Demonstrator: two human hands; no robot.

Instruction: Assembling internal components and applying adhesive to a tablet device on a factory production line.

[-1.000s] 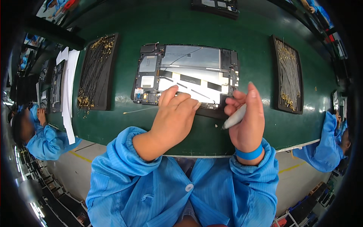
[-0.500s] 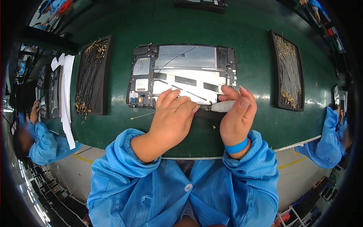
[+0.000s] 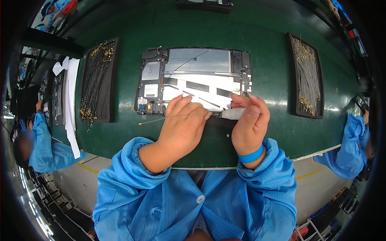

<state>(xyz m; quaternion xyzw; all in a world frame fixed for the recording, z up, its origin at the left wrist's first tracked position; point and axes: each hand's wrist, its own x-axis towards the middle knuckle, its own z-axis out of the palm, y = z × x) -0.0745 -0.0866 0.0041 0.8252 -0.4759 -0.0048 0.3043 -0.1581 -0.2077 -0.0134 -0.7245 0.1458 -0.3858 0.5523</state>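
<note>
An opened tablet (image 3: 193,62) lies on the green table, its silver batteries and dark frame parts exposed. My left hand (image 3: 183,126) rests over its near edge, fingertips pinching a thin grey antenna cable (image 3: 155,120). The cable's gold-coloured end sticks out to the left, and part of its length passes behind the fingers. In my right hand (image 3: 251,124) is a white-wrapped tool (image 3: 232,114) with a small dark tip. That tip touches or nearly touches the tablet's near edge, beside my left fingertips. A loose black cable (image 3: 192,60) lies slantwise across the upper battery.
A dark tray (image 3: 107,96) of black cables stands on the left, another tray (image 3: 298,105) of grey cables on the right. White sheets (image 3: 71,100) and further tablets (image 3: 58,96) lie far left. Another device (image 3: 205,5) is at the far edge. Co-workers sit at both sides.
My right hand and the white-wrapped tool have shifted slightly left. My left hand stays put. The device at the far edge has moved left, and the left co-worker's arm has moved.
</note>
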